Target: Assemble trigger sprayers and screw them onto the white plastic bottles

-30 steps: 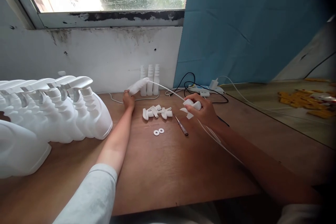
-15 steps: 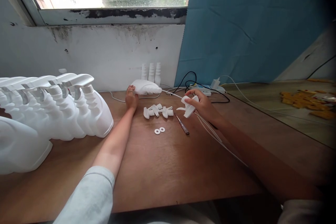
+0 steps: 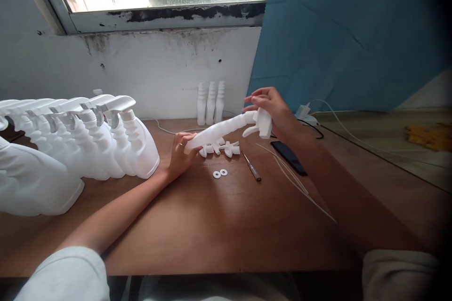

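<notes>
Head view, and nearest us a brown table spreads out, with thin white tubes trailing across its right side. Two white washers lie side by side, a screwdriver just to their right, a dark phone beyond that by the tubes. White bottles crowd the left.

Here's the action: the left hand clasps the base of a white bottle, which slants up rightward, partly hiding some loose spray heads! A spray head sits at its neck, right hand against it, fingers stretched past; whether it grips, I can't tell.

Behind, three slim white bottles stand by the wall, a blue curtain hanging to the right.
</notes>
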{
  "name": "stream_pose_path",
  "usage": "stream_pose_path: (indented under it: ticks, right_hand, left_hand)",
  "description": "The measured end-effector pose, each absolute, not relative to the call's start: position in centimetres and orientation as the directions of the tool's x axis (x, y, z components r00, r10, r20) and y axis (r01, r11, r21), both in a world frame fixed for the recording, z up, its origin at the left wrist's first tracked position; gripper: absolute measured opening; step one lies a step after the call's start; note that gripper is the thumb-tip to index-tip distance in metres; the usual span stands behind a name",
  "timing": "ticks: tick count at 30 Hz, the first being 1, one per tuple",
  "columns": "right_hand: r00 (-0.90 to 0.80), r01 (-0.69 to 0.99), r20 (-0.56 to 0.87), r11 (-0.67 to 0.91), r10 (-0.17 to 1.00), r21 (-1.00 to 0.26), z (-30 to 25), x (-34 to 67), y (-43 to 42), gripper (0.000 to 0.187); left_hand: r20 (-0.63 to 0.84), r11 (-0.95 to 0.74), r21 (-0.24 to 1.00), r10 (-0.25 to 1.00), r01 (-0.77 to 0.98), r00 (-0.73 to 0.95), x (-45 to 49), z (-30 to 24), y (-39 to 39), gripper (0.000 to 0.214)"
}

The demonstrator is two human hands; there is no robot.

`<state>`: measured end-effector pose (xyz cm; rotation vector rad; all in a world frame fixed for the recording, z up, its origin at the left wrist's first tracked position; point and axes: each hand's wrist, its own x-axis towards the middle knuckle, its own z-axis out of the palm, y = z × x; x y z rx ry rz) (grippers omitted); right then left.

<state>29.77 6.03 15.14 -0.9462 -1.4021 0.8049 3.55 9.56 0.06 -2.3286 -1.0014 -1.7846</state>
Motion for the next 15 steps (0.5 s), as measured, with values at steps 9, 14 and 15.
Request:
stream_pose_path:
  ticks: [9, 14, 15]
  right_hand:
    - [-0.150, -0.273, 0.472, 0.422, 0.869, -0.864, 16.6, 27.1, 7.2, 0.043]
    - [-0.127, -0.369, 0.592, 0.516, 0.796, -0.773, 15.9, 25.3, 8.3, 0.049]
    - [-0.126, -0.377, 0.599, 0.520, 0.791, -0.767, 15.6, 25.0, 8.5, 0.050]
  left_hand:
    - [0.715, -0.709, 0.592, 0.681, 0.383, 0.156, 4.3, 0.7, 4.8, 0.021]
    - [0.611, -0.625, 0.719, 0.777, 0.304, 0.153, 4.3, 0.5, 5.7, 0.024]
    - [0.577, -0.595, 0.751, 0.802, 0.288, 0.153, 4.4, 0.4, 5.9, 0.026]
